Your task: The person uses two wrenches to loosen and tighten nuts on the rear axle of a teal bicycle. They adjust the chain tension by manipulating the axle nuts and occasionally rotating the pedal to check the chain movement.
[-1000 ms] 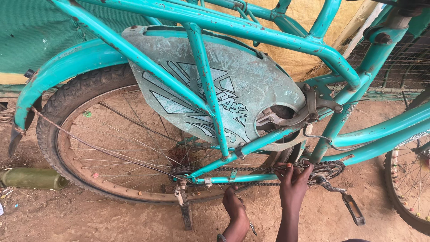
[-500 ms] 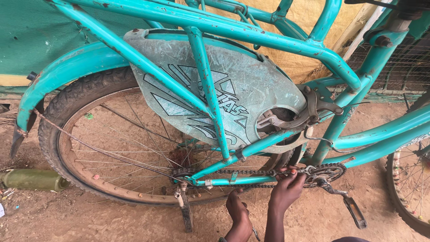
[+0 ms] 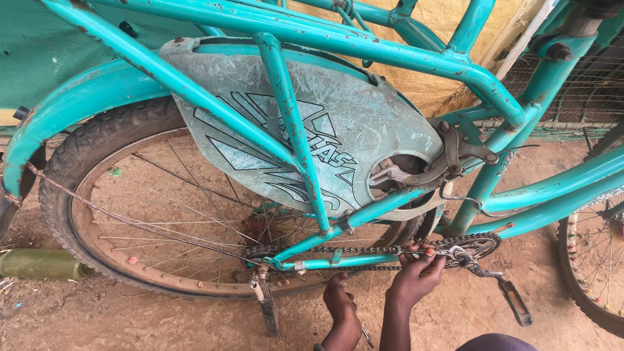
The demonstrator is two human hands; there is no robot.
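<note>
chain [image 3: 364,250] sits lower centre of the frame, long axis running left-right from the rear hub to the chainring [image 3: 478,246], gritty metal links. right hand [image 3: 416,279] has fingertips pinched on the chain near the chainring. left hand [image 3: 339,305] lies curled below it, grip unclear. teal frame [image 3: 292,123] is chipped and rusty; tyre [image 3: 97,140] knobbly.

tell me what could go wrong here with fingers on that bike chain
The right hand pinches the oily metal chain just behind the toothed chainring; if the black pedal or the worn rear wheel turns, fingers could be drawn into the teeth. The left hand sits under the chain, near the kickstand, and could get caught too.
</note>
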